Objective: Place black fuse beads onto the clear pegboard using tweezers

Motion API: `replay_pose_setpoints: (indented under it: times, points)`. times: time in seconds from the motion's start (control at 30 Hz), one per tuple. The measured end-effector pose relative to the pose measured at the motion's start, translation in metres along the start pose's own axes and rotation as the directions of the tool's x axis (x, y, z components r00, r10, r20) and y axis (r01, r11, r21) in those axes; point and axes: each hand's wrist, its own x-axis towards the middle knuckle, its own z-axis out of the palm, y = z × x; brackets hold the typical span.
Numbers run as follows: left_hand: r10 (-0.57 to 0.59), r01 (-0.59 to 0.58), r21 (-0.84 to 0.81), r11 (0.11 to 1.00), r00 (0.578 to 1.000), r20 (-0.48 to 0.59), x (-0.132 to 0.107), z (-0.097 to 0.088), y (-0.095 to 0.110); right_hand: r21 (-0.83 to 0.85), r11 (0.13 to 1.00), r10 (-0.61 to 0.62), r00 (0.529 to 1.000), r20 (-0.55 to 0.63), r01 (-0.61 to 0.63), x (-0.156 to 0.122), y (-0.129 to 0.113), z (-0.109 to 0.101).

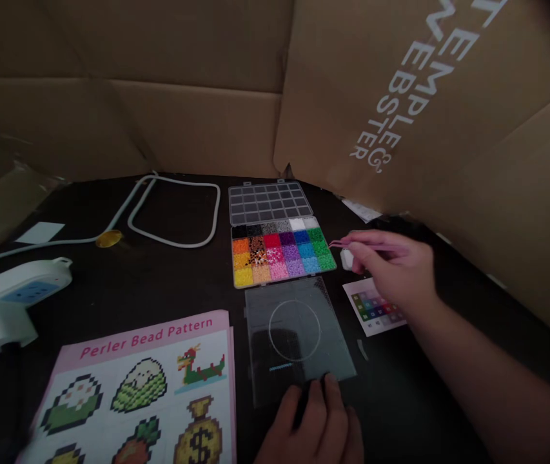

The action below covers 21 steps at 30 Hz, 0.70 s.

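Note:
My right hand (pixel 395 264) is closed around pink tweezers (pixel 342 244). Their tips reach the right edge of the bead box (pixel 236 258), beside its green beads (pixel 322 249). Small beads fill the box's compartments, sorted by colour, with mixed beads in some. In front of it lies a clear pegboard (pixel 260 322) marked with a white circle. A short row of blue beads (pixel 280 367) sits on its lower part. My left hand (pixel 316 422) rests at the board's near edge, fingers loosely bent and nothing visible in them. A small white object (pixel 347 260) lies under my right hand.
Left of the board is a "Perler Bead Pattern" sheet (pixel 158 348). A colour card (pixel 374 306) lies partly under my right wrist. The box lid (pixel 271 202) is flipped back. A white power strip (pixel 37 280) and cable (pixel 173 245) lie left; cardboard walls (pixel 197 129) stand behind.

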Motion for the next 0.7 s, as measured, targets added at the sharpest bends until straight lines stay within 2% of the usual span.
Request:
replay_pose_setpoints:
  times: [0.13, 0.3, 0.47, 0.7]
  points:
    - [-0.051, 0.053, -0.057, 0.997, 0.998, 0.032, 0.002, 0.001, -0.004, 0.048, 0.999, -0.004, 0.998, 0.07, 0.0, -0.006, 0.011, 0.012]
    - [-0.039, 0.041, -0.073, 0.997, 0.999, 0.028, 0.0, 0.005, -0.006, 0.087, 0.995, -0.064, 0.993, 0.099, 0.055, -0.012, 0.014, 0.01]
    - [-0.045, 0.047, -0.052, 0.998, 0.998, 0.049, -0.002, 0.006, -0.006, 0.096, 0.995, -0.023, 0.993, 0.116, 0.012, -0.016, 0.019, 0.01]
    - [-0.045, 0.048, -0.051, 0.998, 0.998, 0.05, -0.002, 0.006, -0.006, -0.073, 0.992, -0.097, 0.989, 0.11, 0.105, -0.016, 0.022, 0.012]
